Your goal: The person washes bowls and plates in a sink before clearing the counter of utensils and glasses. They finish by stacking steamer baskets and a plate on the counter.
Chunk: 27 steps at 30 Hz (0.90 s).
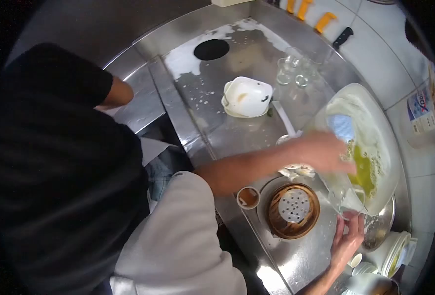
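Observation:
My left hand (328,152), smeared by motion, passes over the near rim of a white tub (392,147) of foamy yellow-green liquid. A light blue sponge (341,127) lies in the tub close to that hand, and what the fingers hold, if anything, cannot be made out. Lower down, my right hand (348,241) has its fingers on the rim of a clear glass (346,202) tilted at the tub's edge. Beside the hands sits a round wooden steamer basket (275,216) with a perforated disc (294,205) inside, next to a small cup (248,197) of brown liquid.
Stacked white dishes (248,96) with food scraps lie on the wet steel counter (257,137), near a dark round hole (211,49). Several clear glasses (293,71) stand farther back. Knives (343,38) line the wall. A black-shirted person (70,157) stands at left.

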Tool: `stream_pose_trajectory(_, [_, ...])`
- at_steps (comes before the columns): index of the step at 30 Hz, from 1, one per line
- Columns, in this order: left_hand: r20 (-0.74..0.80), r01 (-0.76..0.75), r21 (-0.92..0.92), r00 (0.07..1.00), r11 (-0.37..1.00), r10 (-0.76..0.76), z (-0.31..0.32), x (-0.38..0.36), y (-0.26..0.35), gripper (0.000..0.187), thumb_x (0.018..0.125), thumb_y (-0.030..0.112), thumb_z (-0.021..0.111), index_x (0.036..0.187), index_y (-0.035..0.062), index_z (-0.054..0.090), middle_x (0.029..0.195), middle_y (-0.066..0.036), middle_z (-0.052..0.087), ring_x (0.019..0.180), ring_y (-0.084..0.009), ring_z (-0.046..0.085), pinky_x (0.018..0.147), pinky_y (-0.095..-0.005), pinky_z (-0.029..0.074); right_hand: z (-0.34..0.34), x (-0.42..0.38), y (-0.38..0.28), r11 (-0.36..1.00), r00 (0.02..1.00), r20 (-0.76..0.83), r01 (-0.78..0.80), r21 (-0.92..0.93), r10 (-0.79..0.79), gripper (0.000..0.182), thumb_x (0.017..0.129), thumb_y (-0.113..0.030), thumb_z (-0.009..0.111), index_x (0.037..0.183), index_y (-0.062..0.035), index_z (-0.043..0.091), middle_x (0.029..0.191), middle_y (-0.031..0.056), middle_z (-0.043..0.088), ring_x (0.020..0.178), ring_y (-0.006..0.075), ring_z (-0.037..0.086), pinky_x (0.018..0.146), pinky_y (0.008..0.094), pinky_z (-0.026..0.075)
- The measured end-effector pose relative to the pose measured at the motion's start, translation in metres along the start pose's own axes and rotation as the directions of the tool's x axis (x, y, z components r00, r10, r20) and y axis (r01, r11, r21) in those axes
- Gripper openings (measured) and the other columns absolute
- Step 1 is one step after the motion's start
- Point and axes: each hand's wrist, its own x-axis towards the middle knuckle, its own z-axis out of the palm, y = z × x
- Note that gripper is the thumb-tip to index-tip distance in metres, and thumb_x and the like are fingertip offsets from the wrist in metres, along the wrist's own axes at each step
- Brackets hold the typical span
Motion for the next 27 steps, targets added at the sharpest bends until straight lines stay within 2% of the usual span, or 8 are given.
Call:
stream_pose_trajectory(3, [0.267, 0.041, 0.018, 0.963, 0.999, -0.044, 0.012, -0.009, 0.018, 0.039, 0.084, 0.037, 0.058, 0.088, -0.0009, 0.067, 0.08, -0.022, 0.066, 0.08, -0.0348, 0.066, 0.074, -0.0433, 0.051, 0.011, 0.024, -0.026, 0.991, 0.991, 0.022, 0.129, 0.021, -0.13, 0.016, 0.074, 0.006, 0.066, 0.088, 0.0004, 0.059, 0.089, 0.0164, 0.057, 0.077, 0.0348, 0.058, 0.065, 0.04, 0.048])
stream_pose_trajectory(6, [0.224, 0.103, 0.066, 0.968, 0.993, -0.115, 0.016, 0.005, -0.02, 0.029, 0.08, 0.025, 0.06, 0.088, -0.0019, 0.066, 0.078, -0.022, 0.065, 0.076, -0.0344, 0.067, 0.07, -0.0432, 0.053, 0.03, 0.046, -0.039, 0.984, 0.986, -0.015, 0.167, 0.065, -0.167, 0.021, 0.075, 0.005, 0.066, 0.094, -0.0034, 0.061, 0.095, 0.0167, 0.059, 0.082, 0.0358, 0.061, 0.069, 0.0411, 0.05])
stream_pose_trajectory(9, [0.154, 0.149, 0.005, 0.977, 0.989, -0.148, -0.03, -0.001, -0.059, 0.025, 0.08, 0.021, 0.059, 0.091, -0.0013, 0.064, 0.074, -0.018, 0.065, 0.065, -0.0256, 0.065, 0.056, -0.035, 0.049, 0.027, 0.052, -0.051, 0.951, 0.987, -0.085, 0.153, 0.269, -0.135, 0.046, 0.078, 0.0, 0.067, 0.121, -0.0078, 0.054, 0.111, 0.0194, 0.06, 0.091, 0.0349, 0.063, 0.074, 0.0381, 0.053])
stream_pose_trajectory(13, [-0.144, 0.447, -0.244, 0.861, 0.861, -0.488, -0.084, 0.017, -0.121, 0.025, 0.085, 0.019, 0.054, 0.096, -0.0012, 0.062, 0.068, -0.013, 0.067, 0.05, -0.0133, 0.061, 0.041, -0.0244, 0.042, 0.023, 0.014, -0.021, 0.878, 0.988, -0.085, -0.076, 0.472, 0.132, 0.038, 0.082, -0.004, 0.066, 0.118, -0.0011, 0.054, 0.108, 0.0148, 0.062, 0.086, 0.0235, 0.064, 0.072, 0.0333, 0.052])
stream_pose_trajectory(17, [-0.137, 0.517, 0.096, 0.853, 0.85, -0.504, -0.061, 0.084, -0.219, 0.021, 0.078, 0.012, 0.049, 0.074, -0.0018, 0.064, 0.063, -0.013, 0.066, 0.049, -0.0171, 0.061, 0.046, -0.0296, 0.047, 0.054, -0.044, 0.046, 0.706, 0.847, 0.053, -0.474, 0.526, 0.529, 0.036, 0.087, -0.018, 0.064, 0.117, -0.0006, 0.054, 0.105, 0.0119, 0.062, 0.084, 0.0189, 0.063, 0.071, 0.0319, 0.051])
stream_pose_trajectory(21, [-0.123, 0.546, 0.279, 0.836, 0.79, -0.535, -0.03, 0.118, -0.254, 0.022, 0.077, 0.016, 0.052, 0.072, -0.0005, 0.066, 0.062, -0.014, 0.065, 0.049, -0.0223, 0.062, 0.051, -0.036, 0.05, 0.086, -0.073, 0.067, 0.457, 0.783, 0.372, -0.602, 0.655, 0.499, 0.053, 0.086, -0.03, 0.067, 0.124, 0.0016, 0.05, 0.105, 0.0176, 0.061, 0.095, 0.0201, 0.06, 0.08, 0.0336, 0.048])
stream_pose_trajectory(24, [-0.186, 0.622, -0.171, 0.742, 0.764, -0.645, -0.041, 0.103, -0.245, 0.024, 0.08, 0.022, 0.055, 0.078, 0.0025, 0.068, 0.063, -0.015, 0.065, 0.047, -0.0257, 0.06, 0.053, -0.0378, 0.051, 0.109, -0.073, 0.063, 0.524, 0.817, 0.395, -0.574, 0.63, 0.421, 0.057, 0.085, -0.028, 0.066, 0.129, 0.0012, 0.045, 0.109, 0.0201, 0.061, 0.101, 0.0249, 0.059, 0.089, 0.0333, 0.044])
stream_pose_trajectory(27, [-0.557, 0.278, 0.176, 0.819, 0.944, -0.137, -0.029, 0.046, -0.202, 0.026, 0.083, 0.028, 0.057, 0.086, 0.0044, 0.068, 0.08, -0.017, 0.068, 0.062, -0.0283, 0.065, 0.062, -0.0398, 0.052, 0.115, -0.066, 0.061, 0.507, 0.825, 0.407, -0.563, 0.653, 0.393, 0.056, 0.084, -0.021, 0.064, 0.131, 0.001, 0.044, 0.111, 0.0205, 0.061, 0.105, 0.0262, 0.058, 0.092, 0.0332, 0.042])
